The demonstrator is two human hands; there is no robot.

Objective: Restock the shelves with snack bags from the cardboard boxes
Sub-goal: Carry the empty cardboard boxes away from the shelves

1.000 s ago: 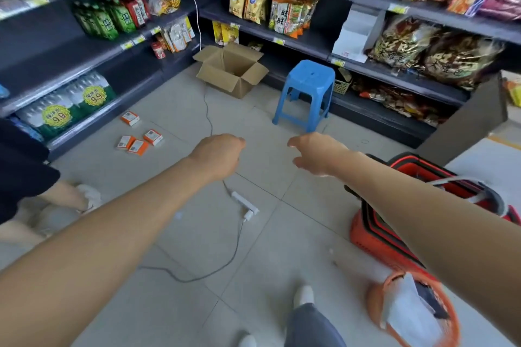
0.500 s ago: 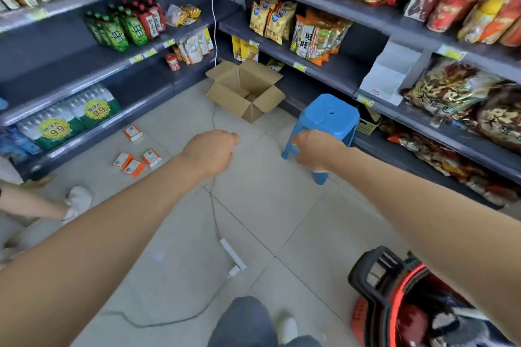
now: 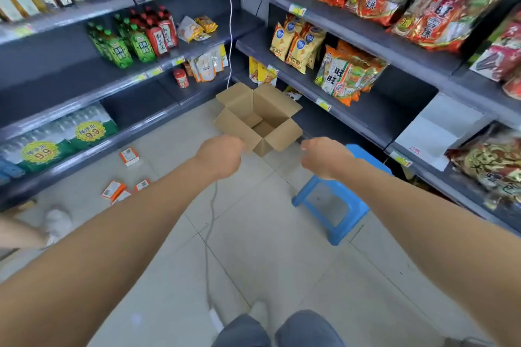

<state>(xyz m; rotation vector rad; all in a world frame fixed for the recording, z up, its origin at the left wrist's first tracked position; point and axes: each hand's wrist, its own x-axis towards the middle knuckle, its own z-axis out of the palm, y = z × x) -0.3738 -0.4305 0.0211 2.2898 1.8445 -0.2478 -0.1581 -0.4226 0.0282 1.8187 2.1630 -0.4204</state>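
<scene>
Two bare arms stretch forward toward the centre of the frame. There the cardboard box (image 3: 258,121) sits on the tiled floor in the corner where the shelf runs meet, its flaps folded outward. The left hand (image 3: 220,156) shows only its back, fingers folded under like a loose fist with nothing in it, just short of the box's near-left flap. The right hand (image 3: 324,158) has its fingers loosely curled, also carrying nothing, just right of the box's near corner and above the blue stool (image 3: 307,191).

The step in hand looks like the reach to the box, which would put the task at an early stage. To do it well, both hands should uncurl before they arrive. The part of the interior on view shows only bare cardboard, and I cannot tell whether anything lies against the hidden near wall. A look inside should therefore come before any grab. If the box is to be lifted, gripping the walls beneath the flaps seems safer than the flaps themselves, which would likely bend.

Footing needs care. A white cable (image 3: 210,222) runs down the floor at lower centre, between the arms, and the stool stands just right of it. The snack bags (image 3: 293,45) on the shelves (image 3: 361,36) at right centre suggest where like goods belong. Such air-filled packs probably want a light grip.
</scene>
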